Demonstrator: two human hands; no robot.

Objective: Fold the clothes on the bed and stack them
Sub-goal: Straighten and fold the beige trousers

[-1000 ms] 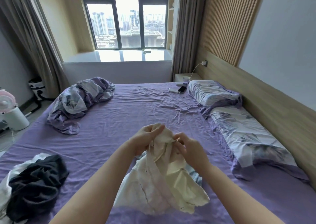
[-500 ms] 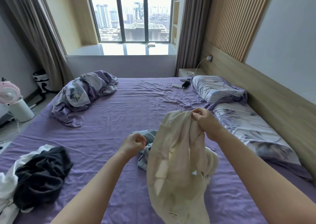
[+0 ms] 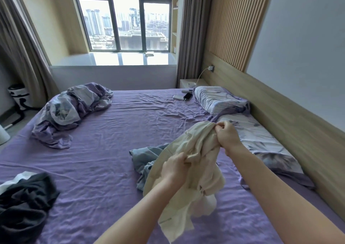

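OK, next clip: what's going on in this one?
A person is sorting laundry on a purple bed. Both hands hold a cream garment up off the sheet: the right hand grips its top edge, and the left hand pinches the fabric lower down. It hangs bunched, not yet folded. A blue-grey garment lies crumpled beneath it, and a dark garment sits in a heap at the near left. No folded stack shows.
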